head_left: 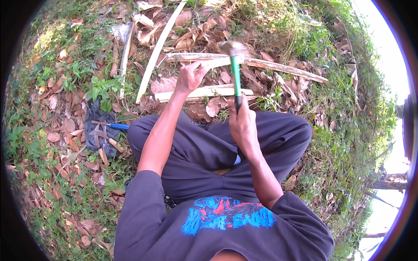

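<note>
My right hand [244, 126] is closed round the black grip of a hammer [236, 74] with a green shaft. The hammer's metal head is smeared by motion and overlaps the far wood. My left hand [190, 78] is closed on the near end of a short pale wood strip [217, 62], which runs right toward the hammer head. Whether the head touches this strip I cannot tell. Behind them a long rough-barked stick [283, 67] lies crosswise. Nearer my crossed legs, pale split wood [204, 92] rests on dry leaves.
A long pale strip [160, 48] slants away at the far left, beside a thinner stick [126, 61]. By my left knee, a blue-handled tool [118, 126] and other hand tools lie on a black plastic sheet [93, 114]. Grass and brown leaves cover the ground.
</note>
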Tool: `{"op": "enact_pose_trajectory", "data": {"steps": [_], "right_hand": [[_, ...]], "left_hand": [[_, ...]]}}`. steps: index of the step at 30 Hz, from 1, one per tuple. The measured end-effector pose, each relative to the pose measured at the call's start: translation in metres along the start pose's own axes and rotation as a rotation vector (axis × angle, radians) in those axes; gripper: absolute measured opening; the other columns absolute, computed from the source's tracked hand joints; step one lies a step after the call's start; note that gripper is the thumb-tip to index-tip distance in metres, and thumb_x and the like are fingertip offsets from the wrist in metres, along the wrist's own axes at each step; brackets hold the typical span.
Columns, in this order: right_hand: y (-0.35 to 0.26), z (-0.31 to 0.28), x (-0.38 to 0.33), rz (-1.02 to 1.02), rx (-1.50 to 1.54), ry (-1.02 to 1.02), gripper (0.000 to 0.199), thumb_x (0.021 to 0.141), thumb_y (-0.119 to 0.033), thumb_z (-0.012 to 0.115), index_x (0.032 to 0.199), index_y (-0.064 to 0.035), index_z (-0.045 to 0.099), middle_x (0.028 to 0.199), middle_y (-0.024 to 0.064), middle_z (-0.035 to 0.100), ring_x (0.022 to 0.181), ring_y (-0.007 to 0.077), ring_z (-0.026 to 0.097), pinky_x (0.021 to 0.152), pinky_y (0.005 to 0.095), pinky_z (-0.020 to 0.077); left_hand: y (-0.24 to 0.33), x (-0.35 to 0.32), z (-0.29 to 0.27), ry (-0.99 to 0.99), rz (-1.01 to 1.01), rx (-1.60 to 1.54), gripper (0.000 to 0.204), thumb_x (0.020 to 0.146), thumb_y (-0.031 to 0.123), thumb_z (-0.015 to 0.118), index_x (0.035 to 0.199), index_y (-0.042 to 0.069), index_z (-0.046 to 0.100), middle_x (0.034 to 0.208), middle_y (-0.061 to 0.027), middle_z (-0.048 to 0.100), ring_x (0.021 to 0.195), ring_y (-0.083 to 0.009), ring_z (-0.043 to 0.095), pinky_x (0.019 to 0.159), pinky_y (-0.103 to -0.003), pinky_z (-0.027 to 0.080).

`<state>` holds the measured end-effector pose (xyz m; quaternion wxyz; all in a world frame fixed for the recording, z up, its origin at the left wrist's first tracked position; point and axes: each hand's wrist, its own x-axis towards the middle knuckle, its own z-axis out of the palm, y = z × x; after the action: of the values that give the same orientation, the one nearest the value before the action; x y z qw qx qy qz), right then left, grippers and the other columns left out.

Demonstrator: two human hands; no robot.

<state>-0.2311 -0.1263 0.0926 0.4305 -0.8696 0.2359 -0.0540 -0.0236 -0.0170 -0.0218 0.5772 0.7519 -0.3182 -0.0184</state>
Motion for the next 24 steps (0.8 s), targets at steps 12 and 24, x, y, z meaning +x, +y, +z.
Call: {"op": "enact_pose_trajectory", "data": {"steps": [12, 24], "right_hand": [[0.022, 0.004, 0.013, -0.129, -0.115, -0.007, 0.025, 0.103, -0.024, 0.056, 0.100, -0.0009, 0.048, 0.064, 0.0255, 0.058, 0.059, 0.0473, 0.059, 0.053, 0.0536, 0.0400], [0.005, -0.007, 0.011, -0.135, -0.061, 0.041, 0.031, 0.103, -0.030, 0.055, 0.102, 0.0005, 0.050, 0.065, 0.0287, 0.055, 0.065, 0.0510, 0.056, 0.054, 0.0524, 0.0399]], "left_hand": [[-0.012, 0.002, 0.000, 0.065, 0.054, 0.000, 0.032, 0.094, 0.023, 0.064, 0.106, -0.006, 0.067, 0.088, -0.0215, 0.073, 0.082, -0.0301, 0.075, 0.069, -0.037, 0.057], [-0.015, -0.008, 0.002, 0.066, 0.008, 0.038, 0.033, 0.093, 0.023, 0.064, 0.107, -0.006, 0.068, 0.091, -0.0231, 0.074, 0.087, -0.0311, 0.075, 0.071, -0.037, 0.057]]}}
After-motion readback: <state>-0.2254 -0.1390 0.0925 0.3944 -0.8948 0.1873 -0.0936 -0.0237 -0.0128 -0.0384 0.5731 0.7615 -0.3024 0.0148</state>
